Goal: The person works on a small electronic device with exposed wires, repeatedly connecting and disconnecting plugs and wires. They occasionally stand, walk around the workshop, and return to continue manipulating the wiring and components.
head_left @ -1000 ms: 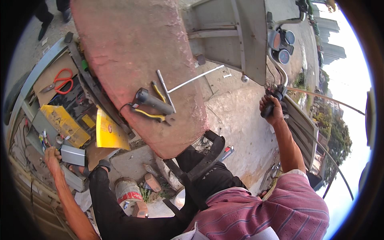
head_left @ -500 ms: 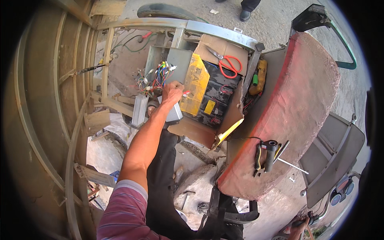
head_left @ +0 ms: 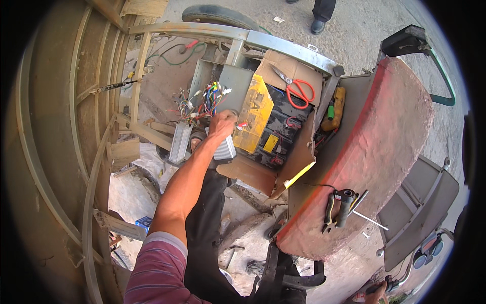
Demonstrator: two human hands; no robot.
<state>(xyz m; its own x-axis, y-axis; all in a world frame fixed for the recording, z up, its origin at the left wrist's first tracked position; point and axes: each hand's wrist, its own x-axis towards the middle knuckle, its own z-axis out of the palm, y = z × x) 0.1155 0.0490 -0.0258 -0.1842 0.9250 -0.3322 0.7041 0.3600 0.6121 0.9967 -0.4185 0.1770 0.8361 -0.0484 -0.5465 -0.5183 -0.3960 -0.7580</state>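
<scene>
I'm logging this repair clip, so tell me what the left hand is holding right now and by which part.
The left hand grips the ribbed silver controller box by its upper end, just below the bundle of coloured wires. The right hand is barely in view at the bottom edge.

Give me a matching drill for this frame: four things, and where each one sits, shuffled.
Things:
1. scissors
2. pliers
3. left hand
4. silver finned box

Places:
A. on the red seat cushion
B. on the cardboard flap above the batteries
C. at the bundle of coloured wires
D. left of the forearm, by the frame

Pairs: 1-B, 2-A, 3-C, 4-D
</scene>
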